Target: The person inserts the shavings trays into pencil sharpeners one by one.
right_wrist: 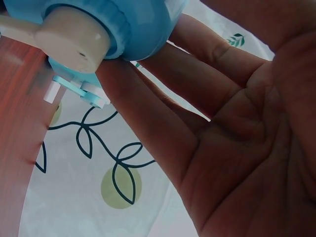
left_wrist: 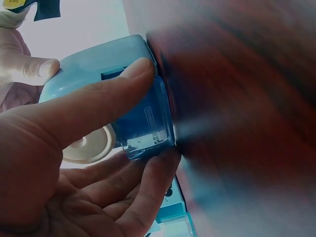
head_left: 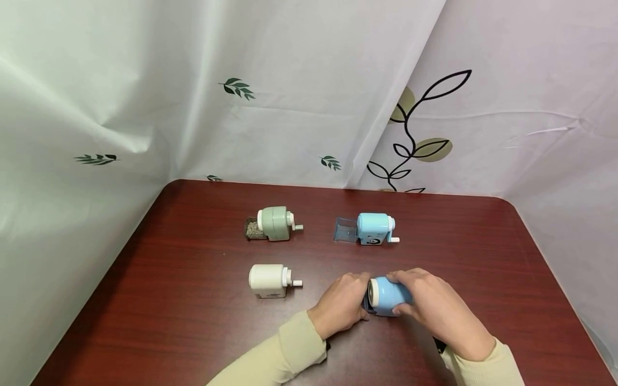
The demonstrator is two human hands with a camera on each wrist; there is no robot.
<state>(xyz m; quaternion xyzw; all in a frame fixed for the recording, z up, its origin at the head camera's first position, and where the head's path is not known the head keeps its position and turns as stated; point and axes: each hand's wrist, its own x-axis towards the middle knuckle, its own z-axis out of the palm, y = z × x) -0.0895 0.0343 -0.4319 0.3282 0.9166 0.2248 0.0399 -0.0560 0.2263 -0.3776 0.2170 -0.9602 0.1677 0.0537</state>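
Near the table's front edge, both hands hold a light blue hand-crank pencil sharpener [head_left: 388,296] lying on its side. My right hand [head_left: 425,300] wraps the body from the right, its fingers [right_wrist: 163,64] curled under the blue shell [right_wrist: 138,19] next to the cream crank [right_wrist: 66,34]. My left hand [head_left: 346,303] is at the sharpener's left end. In the left wrist view its thumb [left_wrist: 103,96] and fingers pinch the translucent blue shavings drawer [left_wrist: 148,126], which stands partly out of the body.
Three more sharpeners stand on the dark red table [head_left: 169,321]: a green one [head_left: 275,223] with a drawer of shavings pulled out, a blue one [head_left: 374,229] with a clear drawer out, and a cream one [head_left: 269,280]. Leaf-printed curtains [head_left: 309,107] close the far and side edges.
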